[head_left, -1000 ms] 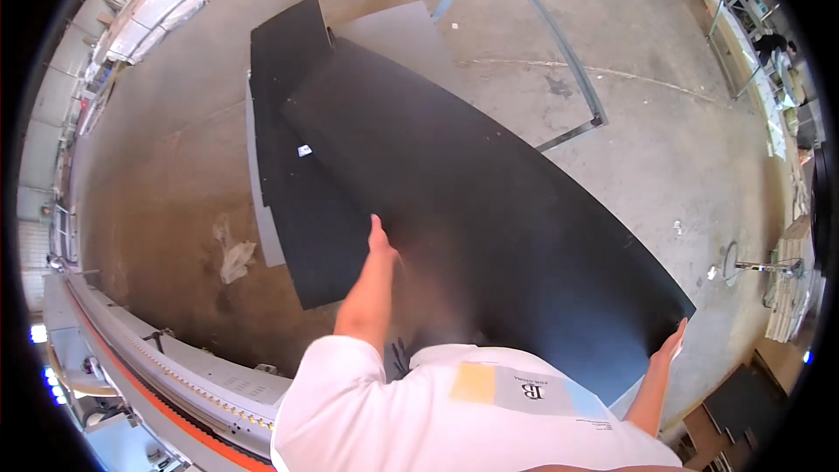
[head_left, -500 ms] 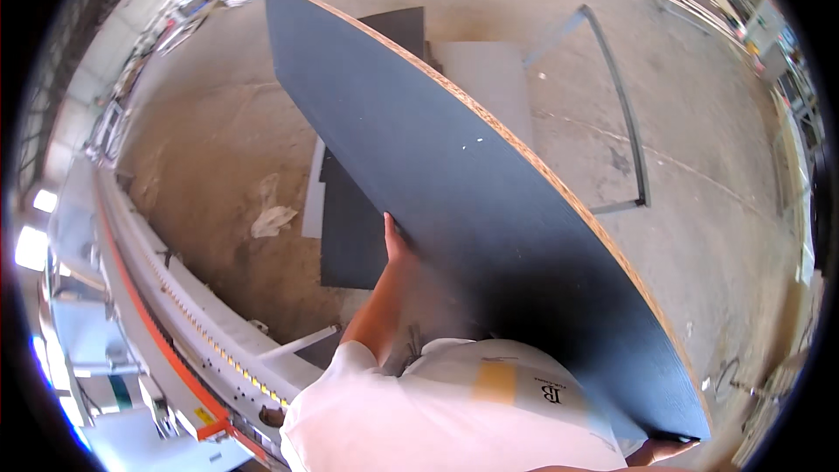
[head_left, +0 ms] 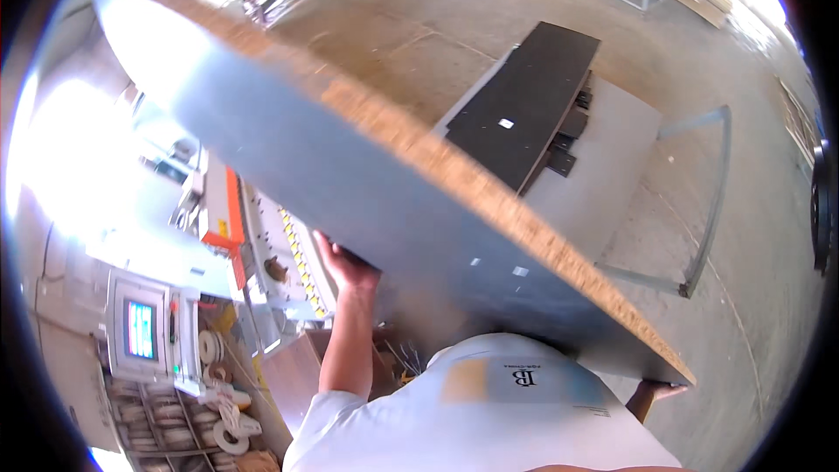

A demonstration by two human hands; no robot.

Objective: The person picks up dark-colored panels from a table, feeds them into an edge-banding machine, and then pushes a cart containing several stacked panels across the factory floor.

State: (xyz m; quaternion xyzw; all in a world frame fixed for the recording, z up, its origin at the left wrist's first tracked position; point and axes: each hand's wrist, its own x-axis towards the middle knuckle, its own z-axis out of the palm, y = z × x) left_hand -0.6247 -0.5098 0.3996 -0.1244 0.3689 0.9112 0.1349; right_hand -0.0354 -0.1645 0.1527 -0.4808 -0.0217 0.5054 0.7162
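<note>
A long chipboard panel [head_left: 411, 201] with a dark grey face and a raw, speckled edge slants across the view, from the upper left down to the lower right. My left hand [head_left: 350, 267] grips its lower edge around the middle, the thumb side showing and the other fingers partly behind the panel. At the lower right end my right hand [head_left: 662, 390] supports the panel's corner from below; most of its fingers are hidden. The panel is held off the floor, close in front of my white shirt.
Dark boards [head_left: 533, 105] lie stacked on a pale sheet beyond the panel, with a metal frame [head_left: 718, 201] to their right. On the left stand a machine with an orange strip [head_left: 234, 210], a control screen [head_left: 140, 329] and a rack of tape rolls [head_left: 166, 419].
My body and the panel have turned to the left. The panel's far end has swung over the machine and come up, showing more raw edge. Both hands keep their hold.
</note>
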